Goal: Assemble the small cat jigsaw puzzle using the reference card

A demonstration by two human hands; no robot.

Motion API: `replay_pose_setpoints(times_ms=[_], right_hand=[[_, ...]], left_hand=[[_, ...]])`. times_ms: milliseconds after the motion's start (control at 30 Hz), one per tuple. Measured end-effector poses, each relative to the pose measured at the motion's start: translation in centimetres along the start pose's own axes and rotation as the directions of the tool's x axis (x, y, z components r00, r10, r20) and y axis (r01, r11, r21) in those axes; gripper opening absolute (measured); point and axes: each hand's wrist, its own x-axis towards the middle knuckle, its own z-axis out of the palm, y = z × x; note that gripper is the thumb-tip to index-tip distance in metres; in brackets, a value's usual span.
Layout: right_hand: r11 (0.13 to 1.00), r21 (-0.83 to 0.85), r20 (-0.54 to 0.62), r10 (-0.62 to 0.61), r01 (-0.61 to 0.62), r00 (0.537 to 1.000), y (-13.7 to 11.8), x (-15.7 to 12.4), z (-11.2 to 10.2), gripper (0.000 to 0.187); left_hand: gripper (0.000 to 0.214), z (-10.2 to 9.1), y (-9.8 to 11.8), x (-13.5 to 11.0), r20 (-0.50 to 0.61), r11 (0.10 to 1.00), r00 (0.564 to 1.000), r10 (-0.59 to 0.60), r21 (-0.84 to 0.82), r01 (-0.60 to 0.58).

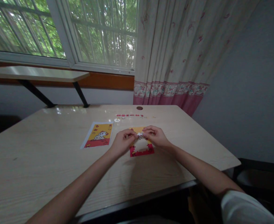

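A partly assembled jigsaw puzzle (pixel 141 153) lies on the table, its red and yellow border pieces framing bare tabletop in the middle. Over its upper part, my left hand (pixel 124 141) and my right hand (pixel 158 137) come close together. Their thumbs and forefingers pinch a small whitish puzzle piece (pixel 140 134) from either side. My fingers hide part of the puzzle's upper area. A reference picture (pixel 100 135) of a white cartoon animal on yellow and red lies flat to the left of the puzzle.
Loose puzzle pieces (pixel 129 115) lie in a row beyond the puzzle, red ones behind paler ones. A round cable hole (pixel 139 108) is at the table's back edge. A raised shelf (pixel 34 73) stands at the back left. A patterned curtain (pixel 169 62) hangs beside the window.
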Motion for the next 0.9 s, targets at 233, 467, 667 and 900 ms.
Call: replay_pose_setpoints(times_ms=[233,467,667,900], right_hand=[[0.974,-0.213,-0.074,-0.09,0.073,0.993,-0.3,-0.1,-0.3,0.024],[0.986,-0.152,-0.025,0.063,-0.066,0.998,-0.1,0.0,0.4,0.024],[0.971,-0.208,0.012,0.126,-0.12,0.992,-0.5,-0.1,0.8,0.018],[0.985,-0.158,-0.045,0.063,-0.07,0.997,-0.6,0.0,1.3,0.025]], left_hand=[[0.015,-0.6,0.6,0.0,-0.018,0.997,0.997,0.074,0.014,-0.074],[0.012,-0.4,0.4,-0.1,0.039,0.993,0.998,0.053,0.103,-0.057],[0.016,-0.2,0.3,-0.1,0.119,1.0,0.993,-0.001,-0.001,0.001],[0.025,0.1,0.0,0.0,0.147,0.99,0.989,0.006,-0.143,0.015]])
